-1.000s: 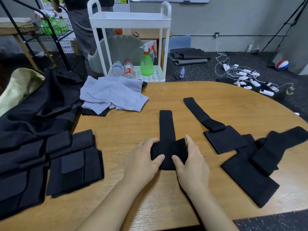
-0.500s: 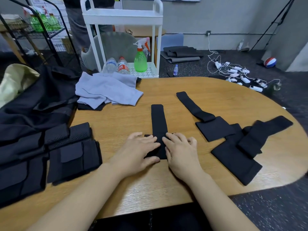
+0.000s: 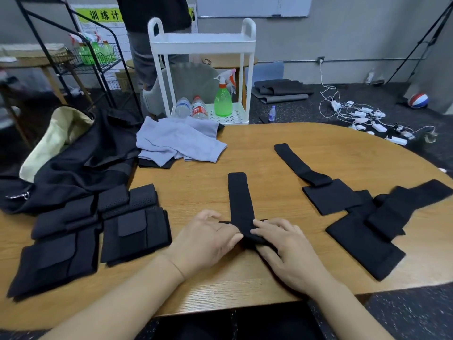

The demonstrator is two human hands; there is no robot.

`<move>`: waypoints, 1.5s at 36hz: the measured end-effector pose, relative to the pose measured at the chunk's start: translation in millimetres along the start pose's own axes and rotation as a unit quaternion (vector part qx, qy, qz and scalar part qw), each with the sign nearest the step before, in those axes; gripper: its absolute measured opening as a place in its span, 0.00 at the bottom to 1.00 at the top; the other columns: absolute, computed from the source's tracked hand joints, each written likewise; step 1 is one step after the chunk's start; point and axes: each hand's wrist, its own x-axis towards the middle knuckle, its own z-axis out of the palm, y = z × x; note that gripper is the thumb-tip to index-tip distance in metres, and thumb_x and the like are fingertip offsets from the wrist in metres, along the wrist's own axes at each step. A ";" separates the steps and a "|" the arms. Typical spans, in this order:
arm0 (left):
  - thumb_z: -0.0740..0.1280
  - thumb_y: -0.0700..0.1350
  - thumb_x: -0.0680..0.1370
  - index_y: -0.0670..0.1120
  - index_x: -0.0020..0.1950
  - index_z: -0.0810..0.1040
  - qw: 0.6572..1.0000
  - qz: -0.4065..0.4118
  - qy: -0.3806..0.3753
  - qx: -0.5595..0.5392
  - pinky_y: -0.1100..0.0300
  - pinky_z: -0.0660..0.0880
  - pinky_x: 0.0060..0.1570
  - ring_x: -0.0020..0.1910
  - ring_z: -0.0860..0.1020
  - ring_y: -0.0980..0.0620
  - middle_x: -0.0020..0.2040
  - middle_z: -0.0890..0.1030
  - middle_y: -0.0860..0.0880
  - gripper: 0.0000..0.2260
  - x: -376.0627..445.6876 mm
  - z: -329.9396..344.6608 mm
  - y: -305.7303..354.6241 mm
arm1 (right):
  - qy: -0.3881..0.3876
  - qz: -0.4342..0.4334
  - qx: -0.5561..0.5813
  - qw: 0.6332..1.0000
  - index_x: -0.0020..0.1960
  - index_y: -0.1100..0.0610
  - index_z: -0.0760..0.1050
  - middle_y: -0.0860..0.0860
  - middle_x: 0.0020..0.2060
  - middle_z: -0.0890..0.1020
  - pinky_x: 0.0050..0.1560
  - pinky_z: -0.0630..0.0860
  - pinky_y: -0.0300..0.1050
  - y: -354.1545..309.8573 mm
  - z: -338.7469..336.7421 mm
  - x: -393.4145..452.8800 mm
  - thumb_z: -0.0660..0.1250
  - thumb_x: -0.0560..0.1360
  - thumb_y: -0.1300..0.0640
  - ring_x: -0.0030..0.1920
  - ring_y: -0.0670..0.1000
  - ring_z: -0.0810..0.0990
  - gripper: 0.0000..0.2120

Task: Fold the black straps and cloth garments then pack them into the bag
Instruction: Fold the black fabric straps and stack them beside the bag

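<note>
A black strap (image 3: 239, 197) lies on the wooden table (image 3: 318, 148), its narrow tail pointing away from me. My left hand (image 3: 208, 239) and my right hand (image 3: 282, 244) press flat on its folded near end, fingers straight. Two more unfolded black straps (image 3: 326, 195) (image 3: 372, 239) lie to the right. Folded black straps (image 3: 134, 227) are stacked at the left. A grey cloth garment (image 3: 179, 143) lies crumpled at the back. The black bag (image 3: 81, 163) with a cream lining sits open at the far left.
A white cart (image 3: 203, 45) with bottles and a green spray bottle (image 3: 222, 99) stands behind the table. A person stands behind it. Cables and chargers (image 3: 367, 121) litter the floor at right. The table's near edge runs just below my wrists.
My hands went from gripping the bunched near end of the strap to pressing it flat on the table with straight fingers. My view has tilted up a little.
</note>
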 end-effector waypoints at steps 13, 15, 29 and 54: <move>0.73 0.53 0.74 0.64 0.46 0.70 0.914 -0.305 -0.008 -0.266 0.68 0.64 0.53 0.51 0.71 0.62 0.44 0.79 0.67 0.11 8.7 11.4 2.0 | 0.119 0.121 0.194 0.966 0.41 0.37 0.78 0.43 0.39 0.78 0.49 0.74 0.44 4.5 6.8 22.3 0.74 0.71 0.50 0.46 0.41 0.75 0.09; 0.74 0.53 0.73 0.67 0.47 0.70 0.892 -0.341 0.016 -0.296 0.63 0.68 0.54 0.51 0.74 0.57 0.43 0.80 0.66 0.14 13.3 16.5 -0.5 | 0.120 0.136 0.195 0.964 0.43 0.36 0.78 0.43 0.41 0.78 0.50 0.74 0.44 4.4 7.7 25.4 0.74 0.71 0.51 0.46 0.41 0.76 0.10; 0.74 0.50 0.74 0.63 0.77 0.55 0.828 -0.417 0.029 -0.373 0.72 0.70 0.57 0.56 0.76 0.69 0.52 0.82 0.66 0.38 28.2 29.8 -7.1 | 0.174 0.234 0.147 0.945 0.51 0.42 0.78 0.42 0.44 0.80 0.47 0.75 0.47 2.5 19.6 59.5 0.68 0.72 0.41 0.46 0.41 0.76 0.10; 0.55 0.57 0.82 0.55 0.72 0.72 0.937 -0.326 -0.023 -0.126 0.59 0.49 0.68 0.76 0.56 0.58 0.77 0.61 0.55 0.20 26.3 30.0 -4.8 | 0.198 0.112 -0.134 0.965 0.66 0.52 0.75 0.52 0.63 0.78 0.55 0.71 0.53 -4.9 24.2 66.5 0.61 0.78 0.48 0.63 0.55 0.74 0.18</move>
